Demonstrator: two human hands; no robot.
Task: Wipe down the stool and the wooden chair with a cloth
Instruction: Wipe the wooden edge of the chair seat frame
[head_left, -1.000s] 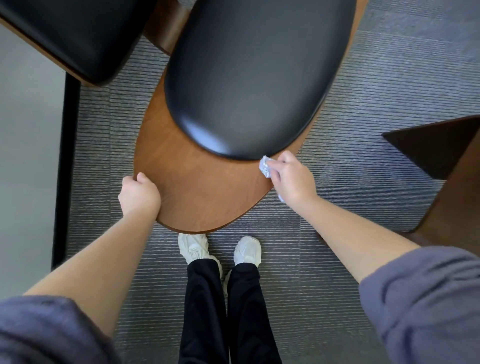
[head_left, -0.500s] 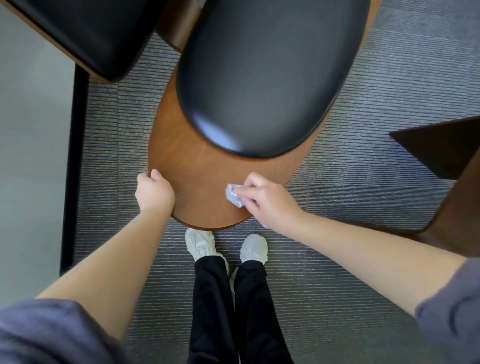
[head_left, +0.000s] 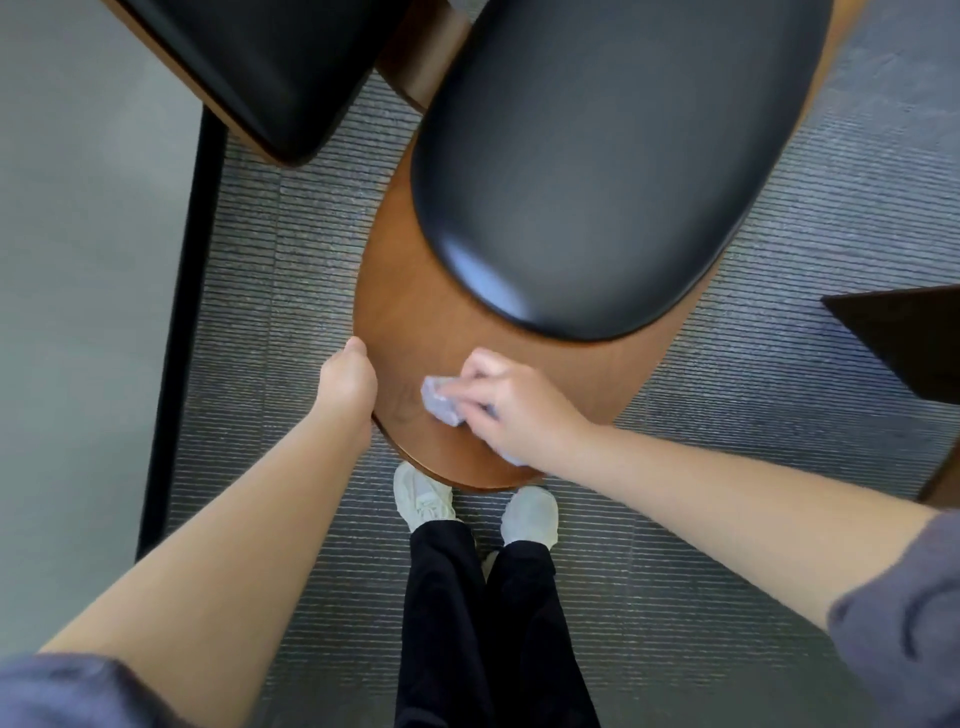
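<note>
Fingers (head_left: 475, 366) of the R hand (head_left: 519, 408) are bunched tight round a small pale cloth (head_left: 439, 401), pressing it onto the wood of the chair (head_left: 415, 312) near its rounded near end. L hand (head_left: 347, 382) is clamped on the rim just beside it, thumb on top. The other fingers curl under, out of view, and it looks like it's bracing.

Risks, as I read it:
- The cloth is a tiny wad, so knuckles may rub the wood instead of fabric and leave smears.
- It could also slip out of the pinch on a fast stroke.
- R hand is blurred, so it's going quick. That makes it easy to skip the strip right under the pad (head_left: 597, 171), where the overhang hides dust.
- Cloth and L hand are close, so a long stroke runs into that thumb.
- Lean too hard on the curved end and the chair might tip or scoot on the carpet (head_left: 779, 260), w/ the shoes (head_left: 423, 499) right below.

Materials:
- Wood: smooth, warm brown, satin, oval w/ a thin dark edge.
- Pad: black, glossy, leather-like, domed.
- Cloth: crumpled, soft, bluish-white.
- Carpet: grey, ribbed.
- 2nd seat (head_left: 260, 67), top left: same black pad on wood.

Can't tell which piece is the stool.
</note>
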